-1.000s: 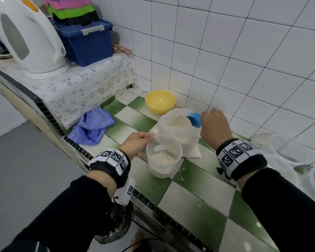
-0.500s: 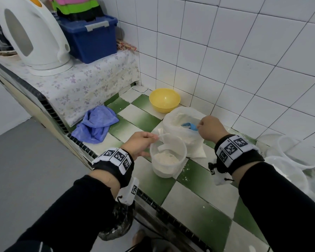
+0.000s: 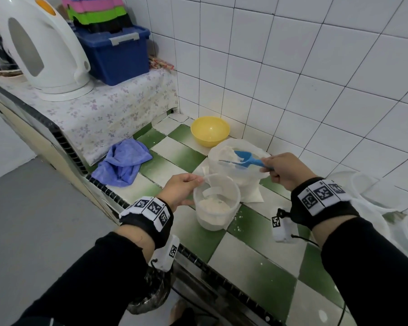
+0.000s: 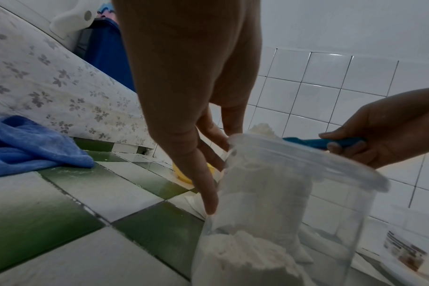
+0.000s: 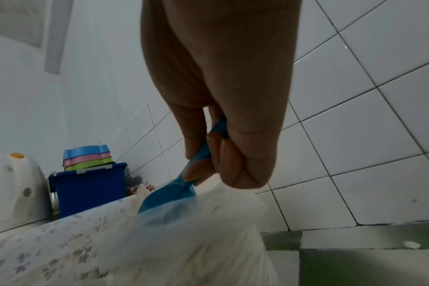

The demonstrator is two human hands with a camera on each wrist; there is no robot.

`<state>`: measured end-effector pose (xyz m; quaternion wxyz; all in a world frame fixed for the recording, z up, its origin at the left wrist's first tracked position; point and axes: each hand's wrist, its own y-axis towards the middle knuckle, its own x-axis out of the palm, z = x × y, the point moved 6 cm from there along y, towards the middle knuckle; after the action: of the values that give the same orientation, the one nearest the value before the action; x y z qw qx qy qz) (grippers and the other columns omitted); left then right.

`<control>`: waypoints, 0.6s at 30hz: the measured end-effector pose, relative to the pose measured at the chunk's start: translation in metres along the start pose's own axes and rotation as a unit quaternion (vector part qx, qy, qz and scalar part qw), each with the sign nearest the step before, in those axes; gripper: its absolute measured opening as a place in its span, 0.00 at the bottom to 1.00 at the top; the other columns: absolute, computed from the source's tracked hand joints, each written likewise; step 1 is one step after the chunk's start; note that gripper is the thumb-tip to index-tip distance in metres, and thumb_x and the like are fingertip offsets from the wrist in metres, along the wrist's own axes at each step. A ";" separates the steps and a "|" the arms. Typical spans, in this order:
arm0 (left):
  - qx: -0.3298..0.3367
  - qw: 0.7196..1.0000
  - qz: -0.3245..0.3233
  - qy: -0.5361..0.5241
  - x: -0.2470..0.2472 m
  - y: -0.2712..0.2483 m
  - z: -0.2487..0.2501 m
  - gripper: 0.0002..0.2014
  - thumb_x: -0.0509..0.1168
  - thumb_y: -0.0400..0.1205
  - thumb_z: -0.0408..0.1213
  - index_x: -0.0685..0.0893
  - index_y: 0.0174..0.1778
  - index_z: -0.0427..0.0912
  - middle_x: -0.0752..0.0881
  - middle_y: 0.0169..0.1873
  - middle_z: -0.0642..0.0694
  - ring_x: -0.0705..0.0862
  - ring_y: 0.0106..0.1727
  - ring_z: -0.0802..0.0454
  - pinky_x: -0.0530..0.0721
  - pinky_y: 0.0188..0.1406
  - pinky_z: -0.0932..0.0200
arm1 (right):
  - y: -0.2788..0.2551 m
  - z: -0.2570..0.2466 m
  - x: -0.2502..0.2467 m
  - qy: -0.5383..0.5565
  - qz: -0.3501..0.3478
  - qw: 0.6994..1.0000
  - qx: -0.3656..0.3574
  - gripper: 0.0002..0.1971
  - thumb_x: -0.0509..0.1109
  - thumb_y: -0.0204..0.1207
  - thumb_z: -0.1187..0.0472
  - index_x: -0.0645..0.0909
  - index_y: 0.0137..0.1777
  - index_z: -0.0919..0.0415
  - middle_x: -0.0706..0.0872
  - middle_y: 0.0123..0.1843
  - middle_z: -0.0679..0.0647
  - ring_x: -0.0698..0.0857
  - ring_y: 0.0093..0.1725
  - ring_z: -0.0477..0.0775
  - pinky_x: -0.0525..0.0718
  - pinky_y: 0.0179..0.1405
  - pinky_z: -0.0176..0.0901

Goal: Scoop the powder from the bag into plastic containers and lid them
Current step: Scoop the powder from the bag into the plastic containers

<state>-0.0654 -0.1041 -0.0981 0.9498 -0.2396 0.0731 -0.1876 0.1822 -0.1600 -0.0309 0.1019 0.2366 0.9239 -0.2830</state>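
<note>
1. Head view: the person's right hand [image 3: 286, 170] is wrapped around the handle of a blue scoop [image 3: 246, 159], which is heaped with white powder and held over the open mouth of the bag [image 3: 250, 177].
2. The bag sits on the green-and-white tiled counter [image 3: 252, 260], close to the wall, with the yellow bowl [image 3: 210, 131] just behind it.
3. The left hand [image 3: 181, 189] steadies a clear plastic container [image 3: 216, 203] that stands right in front of the bag; the thumb is at the rim and the fingers lie stretched down the near side.
4. From the left wrist view the fingers [image 4: 203, 185] are straight against the container wall, not curled round it, and powder fills only the lower part of the tub.
5. The right wrist view shows the thumb and curled fingers [image 5: 233, 154] pinching the scoop handle firmly, its bowl just above the bag's crumpled top.
6. More empty clear containers [image 3: 372, 191] crowd the counter to the right.
7. A blue cloth [image 3: 125, 161] lies bunched on the counter's left end, below a raised shelf with a flowered cover [image 3: 104, 118].
8. On that shelf stand a white kettle [image 3: 43, 50] and a dark blue storage box [image 3: 118, 57].
</note>
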 end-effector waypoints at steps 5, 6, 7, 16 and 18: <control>-0.004 1.000 -0.003 0.017 0.000 -0.010 -0.004 0.13 0.66 0.84 0.42 0.85 0.59 0.38 0.87 0.57 0.38 0.85 0.50 0.47 0.91 0.38 0.48 | -0.017 -0.006 -0.010 0.062 -0.028 0.997 -0.019 0.11 0.63 0.82 0.66 0.77 0.59 0.74 0.80 0.36 0.61 0.64 0.28 0.47 0.65 0.27 0.36; -0.005 1.000 -0.005 0.021 0.000 -0.013 -0.005 0.13 0.66 0.84 0.42 0.85 0.59 0.39 0.87 0.56 0.39 0.85 0.50 0.48 0.91 0.39 0.46 | -0.021 -0.006 -0.012 0.065 -0.036 0.997 -0.024 0.11 0.63 0.82 0.67 0.77 0.59 0.74 0.80 0.36 0.61 0.64 0.28 0.47 0.65 0.27 0.36; -0.006 1.000 -0.005 0.024 0.001 -0.015 -0.005 0.12 0.66 0.84 0.43 0.85 0.58 0.40 0.87 0.54 0.41 0.84 0.49 0.48 0.91 0.39 0.46 | -0.024 -0.007 -0.014 0.067 -0.042 0.997 -0.027 0.11 0.63 0.82 0.67 0.78 0.59 0.73 0.80 0.36 0.61 0.64 0.28 0.47 0.66 0.27 0.36; -0.001 1.000 -0.008 0.011 0.004 -0.025 -0.007 0.10 0.66 0.84 0.42 0.84 0.56 0.41 0.86 0.51 0.43 0.84 0.47 0.48 0.91 0.33 0.44 | -0.049 0.008 -0.020 0.037 -0.113 0.991 -0.068 0.09 0.63 0.81 0.67 0.83 0.54 0.70 0.79 0.32 0.57 0.66 0.27 0.45 0.67 0.24 0.31; -0.002 1.000 -0.008 0.010 0.004 -0.026 -0.007 0.09 0.65 0.84 0.42 0.84 0.55 0.42 0.86 0.50 0.44 0.84 0.46 0.49 0.91 0.33 0.45 | -0.052 0.015 -0.018 0.003 -0.126 0.989 -0.079 0.09 0.63 0.81 0.66 0.84 0.54 0.69 0.80 0.32 0.56 0.66 0.27 0.45 0.67 0.24 0.31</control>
<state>-0.0713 -0.1297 -0.0916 0.9470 -0.2400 0.0808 -0.1977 0.1730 -0.2129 -0.0132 0.0812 0.1099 0.9662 -0.2187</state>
